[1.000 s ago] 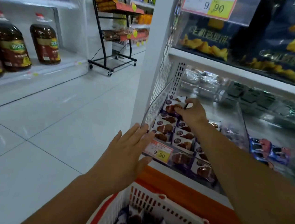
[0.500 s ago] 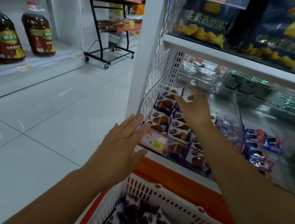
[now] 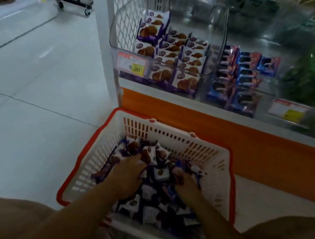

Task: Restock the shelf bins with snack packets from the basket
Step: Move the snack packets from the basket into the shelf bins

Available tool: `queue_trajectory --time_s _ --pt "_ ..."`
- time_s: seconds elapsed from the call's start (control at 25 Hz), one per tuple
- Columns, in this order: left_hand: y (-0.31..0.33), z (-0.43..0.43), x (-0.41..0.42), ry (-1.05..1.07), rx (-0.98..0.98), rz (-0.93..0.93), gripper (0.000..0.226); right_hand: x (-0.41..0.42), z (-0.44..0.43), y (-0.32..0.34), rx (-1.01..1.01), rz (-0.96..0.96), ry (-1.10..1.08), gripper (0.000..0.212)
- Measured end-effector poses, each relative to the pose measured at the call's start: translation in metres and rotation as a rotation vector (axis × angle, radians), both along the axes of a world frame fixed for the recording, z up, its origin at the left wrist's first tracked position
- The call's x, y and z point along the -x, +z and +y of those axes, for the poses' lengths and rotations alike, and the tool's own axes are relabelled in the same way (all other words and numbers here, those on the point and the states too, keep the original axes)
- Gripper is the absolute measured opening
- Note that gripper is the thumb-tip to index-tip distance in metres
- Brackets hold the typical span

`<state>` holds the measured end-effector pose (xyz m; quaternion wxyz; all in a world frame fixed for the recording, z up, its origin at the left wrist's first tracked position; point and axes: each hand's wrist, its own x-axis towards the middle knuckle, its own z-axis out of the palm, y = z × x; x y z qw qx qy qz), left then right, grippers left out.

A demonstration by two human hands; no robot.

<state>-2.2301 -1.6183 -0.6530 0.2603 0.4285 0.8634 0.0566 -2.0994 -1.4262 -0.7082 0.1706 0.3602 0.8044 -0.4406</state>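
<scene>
Left hand, right hand among packets, within basket.

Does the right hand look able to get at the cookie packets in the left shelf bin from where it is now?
Probably yes. The right hand is down among the packets in the basket, and the bin stands beyond it, seemingly open on top; only its clear front wall must be cleared.

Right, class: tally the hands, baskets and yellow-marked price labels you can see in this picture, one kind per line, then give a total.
Hands: 2, left hand and right hand
Baskets: 1, the basket
Price labels: 2
Total: 5
</scene>
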Motion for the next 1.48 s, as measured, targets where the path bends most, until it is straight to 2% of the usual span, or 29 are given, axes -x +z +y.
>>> queue_trajectory --time_s 0.04,0.08,0.12,0.2,0.28,0.36,0.44,0.48,0.56,0.64,0.8,0.88,0.96,1.04,1.16,1.24,1.32,1.48 --pt "-0.012 -0.005 -0.010 0.004 0.042 -0.013 0.056 -0.011 -0.004 -0.010 0.096 -0.021 0.066 0.053" --pt "-0.023 -0.009 -0.020 -0.012 0.088 -0.017 0.059 -0.020 -0.011 -0.019 0.104 -0.061 0.160 0.072" --pt "-0.030 -0.011 -0.029 -0.032 0.124 -0.018 0.059 -0.026 -0.018 -0.029 0.031 -0.084 0.293 0.081" --pt "-0.038 -0.013 -0.042 -0.053 0.128 -0.012 0.056 -0.034 -0.033 -0.041 -0.223 -0.107 0.457 0.073" --pt "-0.034 -0.010 -0.050 -0.050 0.077 -0.008 0.054 -0.030 -0.039 -0.030 -0.239 -0.063 0.378 0.051" --pt "-0.027 -0.007 -0.050 0.030 -0.006 -0.083 0.053 -0.013 -0.034 0.000 0.053 -0.023 0.053 0.032" --pt "-0.018 -0.001 -0.047 0.270 -0.131 -0.338 0.054 0.002 -0.029 0.033 0.515 0.040 -0.323 0.030" --pt "-0.012 0.003 -0.044 0.413 -0.210 -0.526 0.053 0.007 -0.026 0.045 0.677 0.102 -0.426 0.029" --pt "-0.002 0.011 -0.039 0.642 -0.371 -0.840 0.047 0.010 -0.022 0.059 0.877 0.220 -0.531 0.024" --pt "0.005 0.014 -0.034 0.783 -0.485 -0.963 0.036 0.008 -0.019 0.066 0.958 0.296 -0.574 0.022" --pt "0.021 0.018 -0.031 0.936 -0.621 -1.014 0.017 0.002 -0.013 0.072 0.939 0.352 -0.533 0.026" --pt "0.029 0.020 -0.032 0.959 -0.582 -0.951 0.017 0.002 -0.012 0.074 0.912 0.401 -0.527 0.027" --pt "0.037 0.022 -0.034 0.980 -0.491 -0.966 0.030 0.004 -0.013 0.077 0.780 0.453 -0.478 0.032" --pt "0.041 0.022 -0.033 1.019 -0.457 -1.118 0.044 0.005 -0.016 0.084 0.648 0.459 -0.363 0.031" --pt "0.041 0.021 -0.028 1.023 -0.629 -1.273 0.031 0.006 -0.020 0.094 0.600 0.409 -0.230 0.036" --pt "0.035 0.020 -0.024 1.026 -0.734 -1.249 0.042 0.008 -0.019 0.096 0.701 0.434 -0.303 0.047" --pt "0.033 0.020 -0.023 0.989 -0.777 -1.241 0.051 0.009 -0.019 0.094 0.790 0.461 -0.395 0.047" --pt "0.033 0.019 -0.025 0.946 -0.778 -1.259 0.050 0.007 -0.020 0.084 0.670 0.475 -0.397 0.030"
